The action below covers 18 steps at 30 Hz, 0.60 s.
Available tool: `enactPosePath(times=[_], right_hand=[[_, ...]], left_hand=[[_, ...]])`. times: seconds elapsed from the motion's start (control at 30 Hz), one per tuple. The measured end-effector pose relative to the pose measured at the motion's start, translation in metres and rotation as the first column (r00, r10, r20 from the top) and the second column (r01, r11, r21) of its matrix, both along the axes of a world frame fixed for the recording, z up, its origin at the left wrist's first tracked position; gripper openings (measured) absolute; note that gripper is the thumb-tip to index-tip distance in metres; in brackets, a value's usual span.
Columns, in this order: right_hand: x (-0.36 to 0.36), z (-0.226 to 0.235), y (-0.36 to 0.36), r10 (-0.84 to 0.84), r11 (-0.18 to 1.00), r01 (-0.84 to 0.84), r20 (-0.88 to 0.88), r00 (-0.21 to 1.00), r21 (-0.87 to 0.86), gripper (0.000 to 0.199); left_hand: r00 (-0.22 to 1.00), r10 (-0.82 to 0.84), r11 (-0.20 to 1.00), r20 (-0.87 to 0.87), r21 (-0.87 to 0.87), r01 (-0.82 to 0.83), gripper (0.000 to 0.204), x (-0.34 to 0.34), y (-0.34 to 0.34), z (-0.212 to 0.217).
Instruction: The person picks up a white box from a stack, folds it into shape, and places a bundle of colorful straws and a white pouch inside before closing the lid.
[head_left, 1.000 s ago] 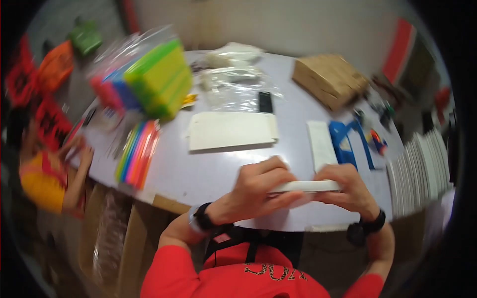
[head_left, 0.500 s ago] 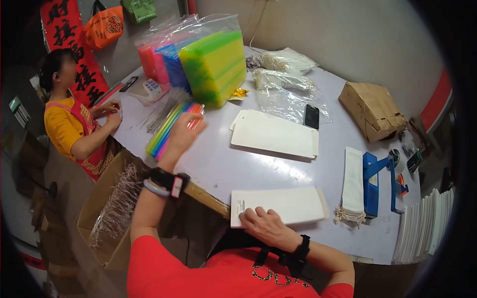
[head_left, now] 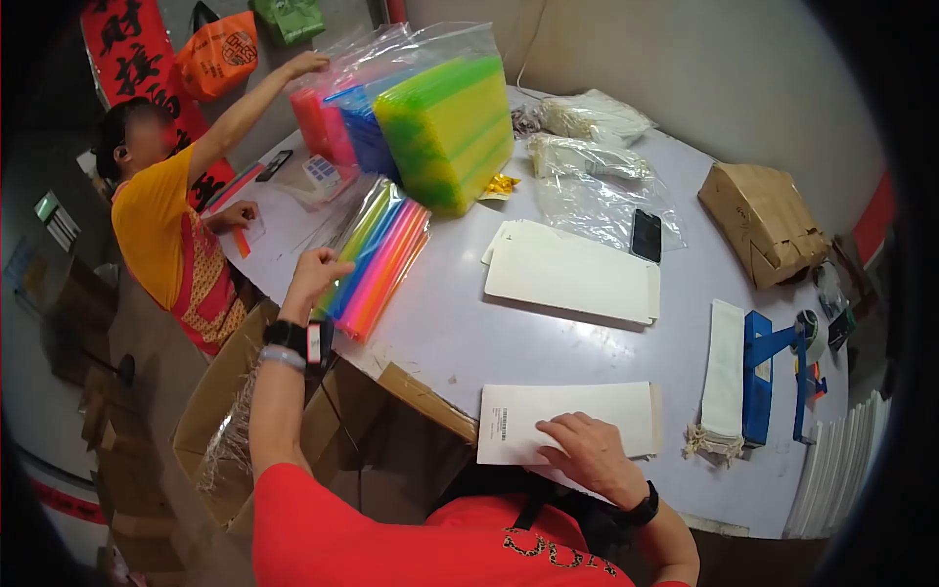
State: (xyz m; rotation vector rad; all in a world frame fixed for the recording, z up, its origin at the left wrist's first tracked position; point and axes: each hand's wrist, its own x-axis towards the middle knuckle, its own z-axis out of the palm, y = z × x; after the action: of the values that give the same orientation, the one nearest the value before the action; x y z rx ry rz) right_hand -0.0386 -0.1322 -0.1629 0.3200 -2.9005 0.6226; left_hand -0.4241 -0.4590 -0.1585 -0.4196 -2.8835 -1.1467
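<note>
My left hand (head_left: 315, 278) is over the left side of the table, fingers closed on the near-left edge of a clear pack of coloured straws (head_left: 383, 262). The tubes run through green, blue, pink and orange, and the pack lies at a slant. My right hand (head_left: 590, 452) rests flat, fingers stretched, on a flat white box (head_left: 518, 416) with small print at its left end. That box lies at the table's near edge. Farther back are more flat white boxes (head_left: 572, 279), stacked slightly askew.
Large bags of coloured tubes (head_left: 445, 137) stand at the back, near plastic-wrapped bundles (head_left: 592, 161). A phone (head_left: 646, 235), a brown paper package (head_left: 758, 225), white cloth pouches (head_left: 722, 372) and a blue tool (head_left: 758, 377) sit rightward. A co-worker (head_left: 161, 215) is left, beside a cardboard box (head_left: 220, 391).
My left hand has drawn back toward me and now grips the straw pack's edge; the pack has turned and shifted. My right hand slid right on the box. The co-worker's arm has reached up toward the bags.
</note>
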Motion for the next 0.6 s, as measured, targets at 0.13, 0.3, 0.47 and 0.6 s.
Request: enactPosePath(times=[0.13,0.3,0.47,0.6], right_hand=[[0.009,0.017,0.036,-0.214,0.878,0.193,0.002,0.977,-0.438,0.054],[-0.012,0.019,0.049,-0.255,0.125,-0.026,-0.058,0.965,-0.992,0.055],[0.098,0.033,0.126,-0.452,-0.088,0.179,0.199,0.870,-0.980,0.041],[0.185,0.018,0.144,-0.603,0.037,0.362,0.268,0.751,-0.931,0.039]], left_hand=[[0.935,-0.345,0.863,0.084,0.421,0.280,0.021,0.082,0.095,0.047],[0.660,-0.729,0.605,0.180,0.620,0.499,0.018,0.225,0.206,0.067],[0.207,-0.929,0.360,0.308,0.613,0.703,0.021,0.250,0.326,0.077],[0.249,-0.966,0.257,0.065,0.254,0.933,0.034,0.247,0.466,0.044]])
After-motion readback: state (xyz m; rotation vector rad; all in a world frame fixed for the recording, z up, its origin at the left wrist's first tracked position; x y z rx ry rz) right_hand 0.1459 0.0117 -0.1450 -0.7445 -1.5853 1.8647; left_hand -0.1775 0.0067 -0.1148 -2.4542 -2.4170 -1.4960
